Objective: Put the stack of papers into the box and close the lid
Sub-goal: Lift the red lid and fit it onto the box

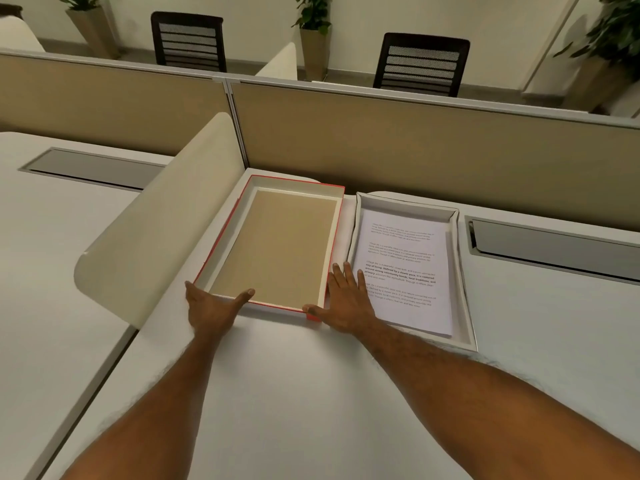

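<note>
The red-edged lid (277, 247) lies upside down on the desk, showing its tan inside. To its right stands the white box (462, 271) with the stack of printed papers (401, 271) lying flat inside. My left hand (211, 306) holds the lid's near left corner, with the thumb over the near wall. At the lid's near right corner is my right hand (346, 303). Its thumb is on the red corner and its spread fingers lie along the lid's right wall, over the box's left edge.
A curved cream divider (162, 223) rises just left of the lid. A tan partition wall (415, 143) runs behind both. Grey cable hatches (554, 247) sit in the desk at the right and far left. Chairs and potted plants stand beyond the partition.
</note>
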A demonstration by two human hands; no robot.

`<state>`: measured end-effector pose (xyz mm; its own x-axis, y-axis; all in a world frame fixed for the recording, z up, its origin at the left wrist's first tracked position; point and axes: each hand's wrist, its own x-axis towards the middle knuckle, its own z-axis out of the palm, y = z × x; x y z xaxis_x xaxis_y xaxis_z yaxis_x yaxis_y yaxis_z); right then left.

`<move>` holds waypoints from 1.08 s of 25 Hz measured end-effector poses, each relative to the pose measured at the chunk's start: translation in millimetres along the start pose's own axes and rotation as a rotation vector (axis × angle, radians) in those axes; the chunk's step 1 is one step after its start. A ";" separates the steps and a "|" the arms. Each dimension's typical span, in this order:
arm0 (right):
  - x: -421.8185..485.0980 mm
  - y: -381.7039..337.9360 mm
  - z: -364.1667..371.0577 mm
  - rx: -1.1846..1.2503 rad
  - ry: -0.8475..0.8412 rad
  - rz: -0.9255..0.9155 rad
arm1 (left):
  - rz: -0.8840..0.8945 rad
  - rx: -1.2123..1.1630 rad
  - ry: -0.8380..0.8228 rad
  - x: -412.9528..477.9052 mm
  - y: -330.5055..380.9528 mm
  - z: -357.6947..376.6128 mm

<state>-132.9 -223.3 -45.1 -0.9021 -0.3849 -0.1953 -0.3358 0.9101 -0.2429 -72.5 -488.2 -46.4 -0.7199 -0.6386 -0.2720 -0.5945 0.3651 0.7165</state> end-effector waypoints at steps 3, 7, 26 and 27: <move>0.3 -1.7 1.0 0.021 0.010 -0.042 | 0.091 -0.246 0.019 5.0 2.7 -2.0; 0.9 -4.7 -1.0 0.052 -0.029 -0.048 | 0.229 -0.351 0.068 5.0 19.9 -1.3; -17.5 -32.1 -131.9 0.847 0.106 0.016 | 0.632 -0.429 0.186 -86.8 114.2 -9.1; -19.9 -40.5 -148.8 0.953 0.100 0.015 | 0.670 -0.378 0.209 -95.2 120.2 -6.8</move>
<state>-141.7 -229.7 110.0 -0.9382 -0.3191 -0.1339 -0.0013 0.3901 -0.9208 -73.0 -388.1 69.9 -0.7769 -0.4916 0.3933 0.1301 0.4859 0.8643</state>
